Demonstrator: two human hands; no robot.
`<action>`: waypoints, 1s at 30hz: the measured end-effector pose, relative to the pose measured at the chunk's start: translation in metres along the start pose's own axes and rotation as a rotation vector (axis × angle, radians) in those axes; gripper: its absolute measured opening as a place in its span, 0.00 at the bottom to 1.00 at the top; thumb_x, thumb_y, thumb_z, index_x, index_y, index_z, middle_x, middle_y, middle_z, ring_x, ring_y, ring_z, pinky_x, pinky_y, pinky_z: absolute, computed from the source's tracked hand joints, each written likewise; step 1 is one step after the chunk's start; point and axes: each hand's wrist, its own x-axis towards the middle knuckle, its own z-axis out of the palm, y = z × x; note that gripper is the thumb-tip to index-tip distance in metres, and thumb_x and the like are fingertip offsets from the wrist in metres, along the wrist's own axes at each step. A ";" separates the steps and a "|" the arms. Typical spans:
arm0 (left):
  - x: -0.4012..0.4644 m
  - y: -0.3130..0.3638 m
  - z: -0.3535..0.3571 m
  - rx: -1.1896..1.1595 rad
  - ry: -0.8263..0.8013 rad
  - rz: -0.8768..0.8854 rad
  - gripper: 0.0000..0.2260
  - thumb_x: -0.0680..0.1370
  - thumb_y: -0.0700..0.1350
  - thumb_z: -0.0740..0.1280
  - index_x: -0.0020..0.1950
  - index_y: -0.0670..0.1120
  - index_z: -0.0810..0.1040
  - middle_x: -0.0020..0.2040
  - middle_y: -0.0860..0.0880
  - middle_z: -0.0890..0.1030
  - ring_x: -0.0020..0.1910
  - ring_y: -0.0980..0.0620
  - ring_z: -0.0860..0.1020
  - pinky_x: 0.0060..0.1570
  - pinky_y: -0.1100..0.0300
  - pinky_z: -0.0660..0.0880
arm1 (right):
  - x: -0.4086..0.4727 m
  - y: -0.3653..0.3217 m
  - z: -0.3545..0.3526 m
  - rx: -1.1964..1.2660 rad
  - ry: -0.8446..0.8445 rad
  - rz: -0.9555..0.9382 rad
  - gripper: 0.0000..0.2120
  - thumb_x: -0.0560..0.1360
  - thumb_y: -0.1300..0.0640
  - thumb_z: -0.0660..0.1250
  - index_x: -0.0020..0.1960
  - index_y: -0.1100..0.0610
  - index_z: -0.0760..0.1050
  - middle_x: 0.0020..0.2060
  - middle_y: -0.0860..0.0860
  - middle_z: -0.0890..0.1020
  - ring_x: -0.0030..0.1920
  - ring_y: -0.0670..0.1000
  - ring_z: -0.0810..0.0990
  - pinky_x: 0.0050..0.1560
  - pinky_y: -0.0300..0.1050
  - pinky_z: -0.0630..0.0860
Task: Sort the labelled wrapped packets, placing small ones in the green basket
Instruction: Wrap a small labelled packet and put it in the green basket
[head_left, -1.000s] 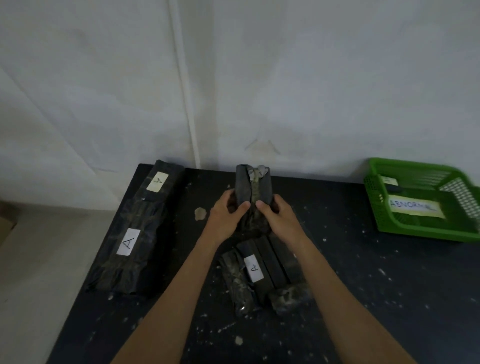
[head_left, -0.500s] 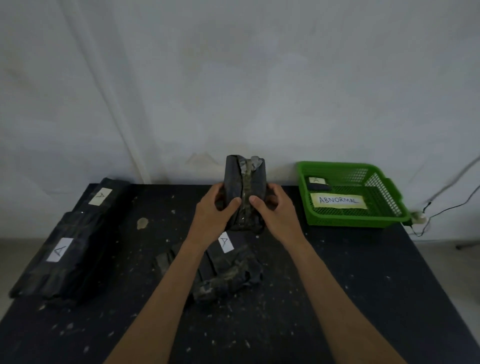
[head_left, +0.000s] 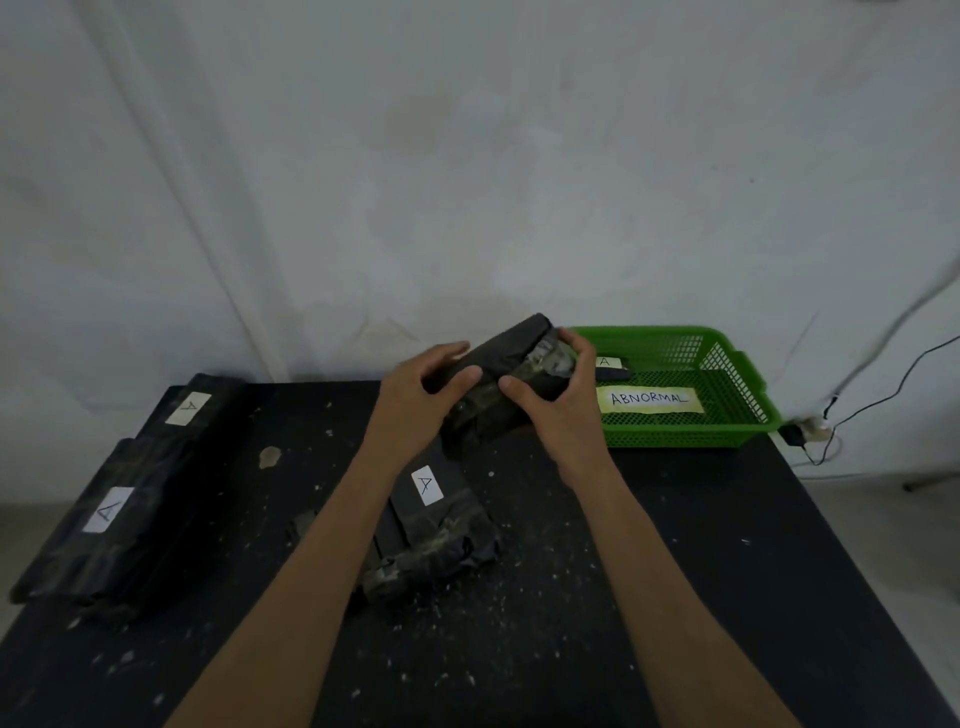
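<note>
Head view: the small black wrapped packet (head_left: 501, 387), held upright half a second ago, is now tipped with its top toward the green basket (head_left: 727, 415), so a drop-in is judged close. It is gripped above the bench (head_left: 675, 545) by the left hand (head_left: 415, 395) at its near side and the right hand (head_left: 561, 400) on the basket side, fingers curled round it.

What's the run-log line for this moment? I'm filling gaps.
stage: carrying | held: black wrapped packet | left hand: gripping | right hand: gripping | target: green basket, beside
</note>
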 end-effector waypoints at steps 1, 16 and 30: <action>0.001 0.000 0.001 0.014 0.071 -0.021 0.20 0.77 0.56 0.71 0.67 0.53 0.78 0.60 0.57 0.81 0.59 0.59 0.78 0.58 0.65 0.75 | -0.001 -0.003 0.003 0.082 0.036 0.022 0.36 0.70 0.59 0.80 0.69 0.45 0.65 0.65 0.50 0.75 0.65 0.52 0.78 0.58 0.59 0.82; 0.012 -0.001 0.002 -0.179 0.099 -0.034 0.25 0.76 0.47 0.74 0.71 0.49 0.68 0.57 0.58 0.76 0.54 0.71 0.76 0.50 0.75 0.73 | 0.003 -0.003 0.025 -0.019 0.222 0.039 0.45 0.62 0.41 0.82 0.71 0.35 0.60 0.67 0.47 0.76 0.63 0.51 0.81 0.53 0.61 0.83; 0.010 0.003 -0.002 -0.163 -0.048 -0.016 0.39 0.77 0.48 0.73 0.81 0.53 0.53 0.77 0.56 0.62 0.71 0.63 0.64 0.63 0.75 0.64 | 0.010 -0.007 0.016 0.097 0.208 0.116 0.29 0.69 0.48 0.78 0.66 0.44 0.70 0.63 0.50 0.78 0.59 0.51 0.82 0.50 0.58 0.85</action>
